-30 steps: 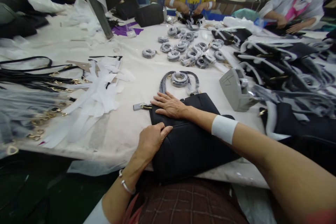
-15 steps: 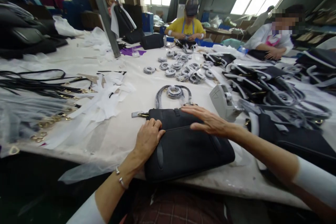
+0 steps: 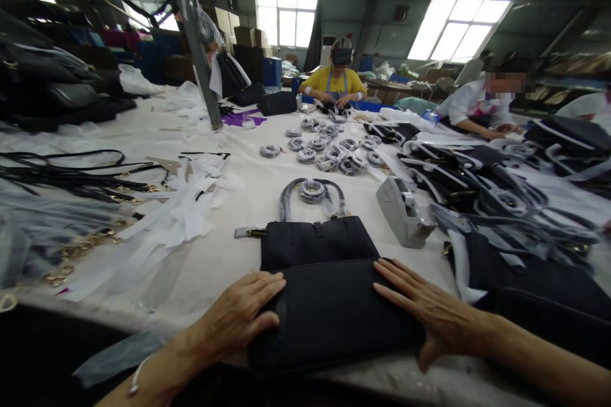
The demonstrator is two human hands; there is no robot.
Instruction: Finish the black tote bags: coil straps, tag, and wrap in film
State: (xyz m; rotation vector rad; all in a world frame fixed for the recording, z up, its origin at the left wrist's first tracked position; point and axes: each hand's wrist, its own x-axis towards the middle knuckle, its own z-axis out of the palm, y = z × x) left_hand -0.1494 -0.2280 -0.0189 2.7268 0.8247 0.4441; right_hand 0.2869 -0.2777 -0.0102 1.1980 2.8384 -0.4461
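A black handbag [image 3: 329, 308] lies flat at the table's front edge, its upper part stretching away from me. My left hand [image 3: 245, 308] rests on the bag's left side, fingers extended and thumb apart. On the right side lies my right hand [image 3: 422, 302], its fingers spread over the bag's edge. Beyond the bag's top its handle [image 3: 285, 200] arches in clear wrap, with a wrapped coil of strap [image 3: 311, 191] inside the arch. A zipper end [image 3: 251, 232] with a pale tab sticks out at the upper left. The bag's underside is hidden.
A grey tape dispenser [image 3: 403, 213] stands right of the bag. Several wrapped coils [image 3: 329, 149] lie farther back. Black bags [image 3: 468, 165] pile up at right; straps [image 3: 90, 175] and white strips [image 3: 162, 229] lie at left. A person in yellow [image 3: 337, 82] works across the table.
My right hand has moved from above the bag's top down to its right side. My left hand has slid nearer to me. The bag's near part now shows as a separate smooth panel.
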